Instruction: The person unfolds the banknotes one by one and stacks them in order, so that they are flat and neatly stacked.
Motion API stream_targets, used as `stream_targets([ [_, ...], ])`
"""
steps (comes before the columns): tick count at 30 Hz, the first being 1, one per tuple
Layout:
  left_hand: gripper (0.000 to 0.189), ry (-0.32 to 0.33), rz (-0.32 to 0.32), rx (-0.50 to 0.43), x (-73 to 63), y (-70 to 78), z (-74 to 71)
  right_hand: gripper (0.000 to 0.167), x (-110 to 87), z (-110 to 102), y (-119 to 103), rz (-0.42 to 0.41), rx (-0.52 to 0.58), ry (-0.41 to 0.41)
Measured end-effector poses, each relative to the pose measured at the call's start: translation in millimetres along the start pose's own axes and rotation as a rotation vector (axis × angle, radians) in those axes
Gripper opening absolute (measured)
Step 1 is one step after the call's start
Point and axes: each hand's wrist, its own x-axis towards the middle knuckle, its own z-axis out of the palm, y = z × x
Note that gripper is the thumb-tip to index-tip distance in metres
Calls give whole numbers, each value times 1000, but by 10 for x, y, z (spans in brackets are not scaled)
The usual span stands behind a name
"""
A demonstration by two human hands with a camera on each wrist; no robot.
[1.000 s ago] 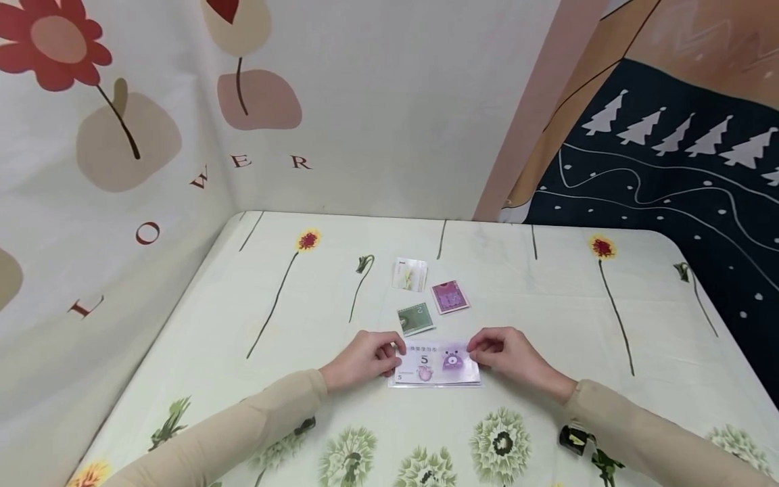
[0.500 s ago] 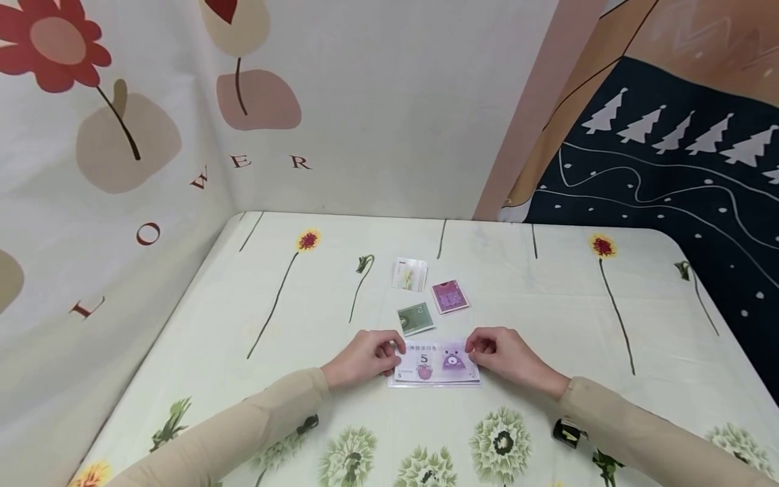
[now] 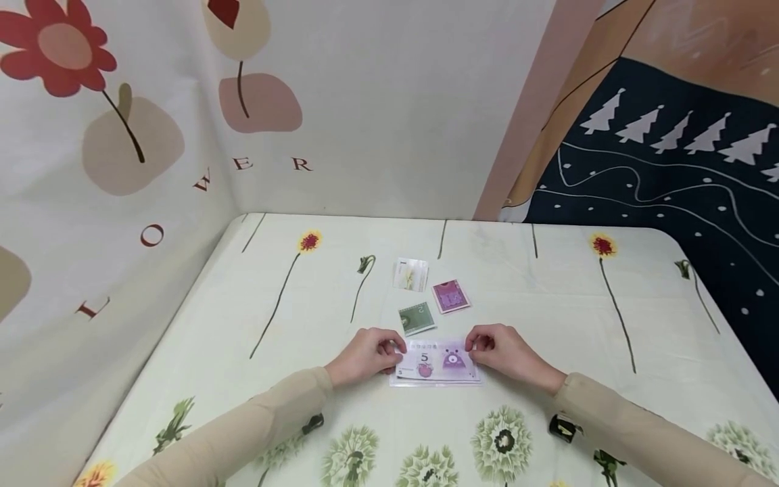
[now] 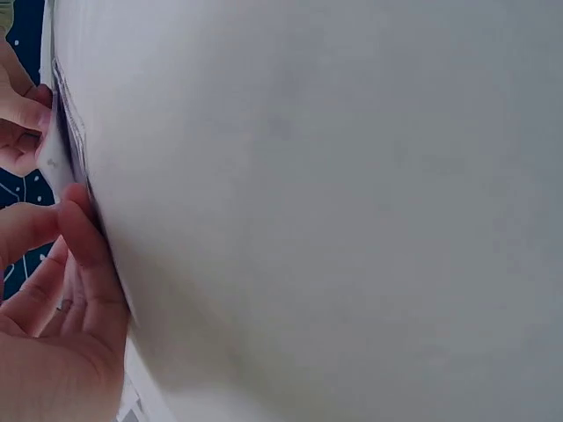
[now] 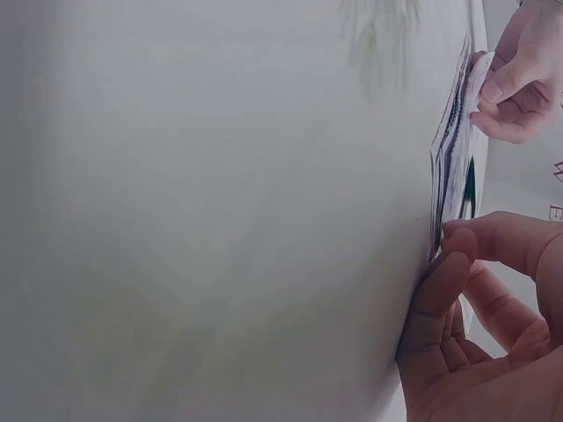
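Note:
A purple play banknote marked 5 [image 3: 425, 368] lies at the middle of the table's near half, over a small stack of notes [image 3: 437, 384] whose lower edge shows beneath it. My left hand [image 3: 368, 354] pinches the note's left end between thumb and finger. At the opposite end my right hand [image 3: 510, 353] pinches it likewise. In the right wrist view the stack's layered edges [image 5: 437, 189] rest low on the tablecloth, with the top note slightly raised and bent near the left hand [image 5: 521, 83]. Fingertips cover both ends of the note.
Beyond the stack lie a folded green note [image 3: 417, 318], a magenta note [image 3: 451, 296] and a whitish note [image 3: 410, 274]. Flower prints cover the tablecloth [image 3: 523, 291]. A printed curtain [image 3: 389, 135] hangs along the back and left edges.
My right hand has shifted slightly left, and the top note now sits a little off the stack's lower edge. My left hand keeps its hold; the other notes lie still.

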Motion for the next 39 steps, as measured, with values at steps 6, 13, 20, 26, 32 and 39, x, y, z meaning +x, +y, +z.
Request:
stream_targets([
  [6,2,-14,-28,20,7,45,-41,12,-4,-18,8,6,-3,-2],
  [13,6,-102,-97,-4,43,73,-156,13,15,-134,-63,39,20,-120],
  [20,9,-178,-130,22,181,152,-318,16,86,-229,-150,78,72,-163],
  [26,13,-100,-95,13,337,182,-440,14,205,-275,-114,56,52,-111],
  [32,14,66,-127,94,461,128,-473,13,339,-284,-90,9,-14,-61],
  [39,27,241,-114,192,627,17,-478,12,557,-226,-109,7,-59,-11],
])
